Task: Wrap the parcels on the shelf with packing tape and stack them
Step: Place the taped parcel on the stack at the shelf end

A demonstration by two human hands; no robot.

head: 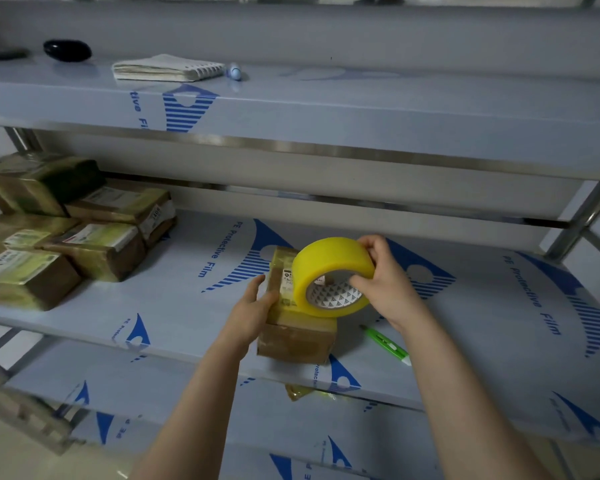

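A small brown cardboard parcel (297, 336) sits near the front edge of the middle shelf (187, 306), its top partly covered in yellowish tape. My left hand (253, 308) holds the parcel's left side, thumb on top. My right hand (383, 282) grips a yellow roll of packing tape (326, 268), fingers through its core, and holds it on edge over the parcel's top. A stack of several taped parcels (70, 230) lies at the shelf's left end.
A green utility knife (387, 344) lies on the shelf right of the parcel. The upper shelf carries a spiral notebook (167, 68), a pen (235, 71) and a black object (67, 50). A crumpled tape scrap (298, 391) lies on the lower shelf.
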